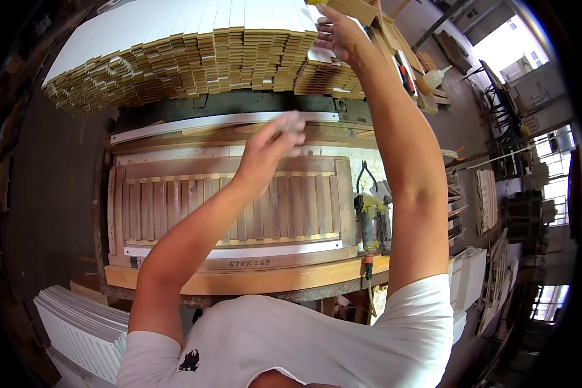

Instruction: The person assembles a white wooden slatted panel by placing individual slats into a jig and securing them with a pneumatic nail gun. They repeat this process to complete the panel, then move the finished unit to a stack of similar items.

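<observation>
My left hand (275, 143) hangs above the far side of a wooden slatted jig (346, 200), close to a white strip (226, 121) lying along the bench's far part. Motion smears its fingers, so whether they hold anything is unclear. My right hand (340, 35) is stretched far forward over the right end of a large stack of white-faced slats (194, 58). Its fingers are apart, with no object visible in them. Another white strip (233, 249) lies along the near rail of the jig. Dark wooden bars fill the jig side by side.
Right of the jig lie a yellow-green power tool (369, 223) with a hose (368, 266) and black-handled pliers (366, 173). A squeeze bottle (431, 79) and a red-handled tool (405, 76) are beyond my right forearm. White grooved panels (84, 330) are stacked at lower left.
</observation>
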Demonstrator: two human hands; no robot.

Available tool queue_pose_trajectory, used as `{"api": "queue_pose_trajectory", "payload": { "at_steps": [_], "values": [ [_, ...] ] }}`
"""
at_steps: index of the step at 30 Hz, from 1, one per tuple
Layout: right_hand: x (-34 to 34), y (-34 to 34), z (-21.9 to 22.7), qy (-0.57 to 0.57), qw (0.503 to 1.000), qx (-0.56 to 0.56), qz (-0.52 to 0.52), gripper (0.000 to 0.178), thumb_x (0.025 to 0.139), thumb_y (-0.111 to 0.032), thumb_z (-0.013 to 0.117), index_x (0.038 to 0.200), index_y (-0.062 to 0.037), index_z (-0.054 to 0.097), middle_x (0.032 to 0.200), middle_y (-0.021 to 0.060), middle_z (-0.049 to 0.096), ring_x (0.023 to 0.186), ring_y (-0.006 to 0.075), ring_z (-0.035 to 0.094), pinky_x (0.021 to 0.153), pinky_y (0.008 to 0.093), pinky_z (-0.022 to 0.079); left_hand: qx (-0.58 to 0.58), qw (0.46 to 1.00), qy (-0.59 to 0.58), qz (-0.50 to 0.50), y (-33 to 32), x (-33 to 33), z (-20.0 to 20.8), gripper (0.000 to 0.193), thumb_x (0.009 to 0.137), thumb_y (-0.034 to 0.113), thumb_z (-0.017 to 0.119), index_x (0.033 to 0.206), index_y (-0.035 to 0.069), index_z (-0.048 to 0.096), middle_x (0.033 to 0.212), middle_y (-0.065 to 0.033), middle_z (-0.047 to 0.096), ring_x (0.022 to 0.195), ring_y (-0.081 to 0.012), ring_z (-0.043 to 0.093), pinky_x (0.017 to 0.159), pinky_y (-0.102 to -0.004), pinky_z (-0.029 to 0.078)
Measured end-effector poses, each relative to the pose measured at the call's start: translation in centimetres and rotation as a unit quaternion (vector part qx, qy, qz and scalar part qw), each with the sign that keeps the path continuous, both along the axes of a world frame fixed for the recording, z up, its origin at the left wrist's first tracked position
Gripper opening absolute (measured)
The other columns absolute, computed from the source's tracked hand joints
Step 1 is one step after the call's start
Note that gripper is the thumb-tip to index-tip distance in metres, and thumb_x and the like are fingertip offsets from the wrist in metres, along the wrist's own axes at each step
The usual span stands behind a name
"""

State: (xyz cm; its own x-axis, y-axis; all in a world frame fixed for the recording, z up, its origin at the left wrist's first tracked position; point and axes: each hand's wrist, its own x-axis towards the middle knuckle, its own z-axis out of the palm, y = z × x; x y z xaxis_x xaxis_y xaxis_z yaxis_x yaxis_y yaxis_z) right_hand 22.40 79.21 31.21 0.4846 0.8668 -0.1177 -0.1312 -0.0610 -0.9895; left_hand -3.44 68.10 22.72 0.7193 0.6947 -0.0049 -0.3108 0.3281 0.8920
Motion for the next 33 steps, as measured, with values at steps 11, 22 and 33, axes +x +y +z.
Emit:
{"api": "queue_pose_trajectory", "payload": {
  "at_steps": [11, 22, 33],
  "values": [
    [-0.7, -0.7, -0.1, -0.035, 0.996, -0.049, 0.067, 0.037, 0.084, -0.034, 0.072, 0.106, -0.0061, 0.062, 0.09, 0.0038, 0.063, 0.076, 0.0132, 0.057, 0.07, 0.027, 0.046, -0.159, 0.972, -0.172, 0.021, 6.2, 10.7, 1.4, 0.065, 0.089, 0.01, 0.054, 0.146, 0.007, 0.022, 0.132, -0.0096, 0.044, 0.111, -0.0248, 0.05, 0.094, -0.0459, 0.043],
    [-0.4, -0.5, -0.1, -0.044, 0.995, -0.073, 0.059, 0.04, 0.082, -0.036, 0.073, 0.105, -0.0047, 0.061, 0.086, 0.0028, 0.061, 0.074, 0.0131, 0.055, 0.07, 0.0275, 0.045, -0.239, 0.925, -0.294, 0.021, 5.7, 12.9, 1.2, 0.041, 0.087, 0.009, 0.056, 0.126, 0.014, 0.043, 0.114, -0.0069, 0.055, 0.099, -0.0234, 0.054, 0.088, -0.0428, 0.045],
    [-0.6, 0.0, -0.3, -0.029, 0.996, -0.05, 0.068, 0.042, 0.081, -0.038, 0.07, 0.104, -0.0037, 0.061, 0.09, 0.0057, 0.062, 0.077, 0.0165, 0.057, 0.075, 0.0314, 0.046, -0.321, 0.883, -0.339, -0.038, 6.7, 14.4, 0.6, 0.013, 0.088, 0.012, 0.052, 0.101, 0.012, 0.054, 0.09, -0.0056, 0.057, 0.083, -0.0212, 0.053, 0.078, -0.0378, 0.045]
  ]
}}
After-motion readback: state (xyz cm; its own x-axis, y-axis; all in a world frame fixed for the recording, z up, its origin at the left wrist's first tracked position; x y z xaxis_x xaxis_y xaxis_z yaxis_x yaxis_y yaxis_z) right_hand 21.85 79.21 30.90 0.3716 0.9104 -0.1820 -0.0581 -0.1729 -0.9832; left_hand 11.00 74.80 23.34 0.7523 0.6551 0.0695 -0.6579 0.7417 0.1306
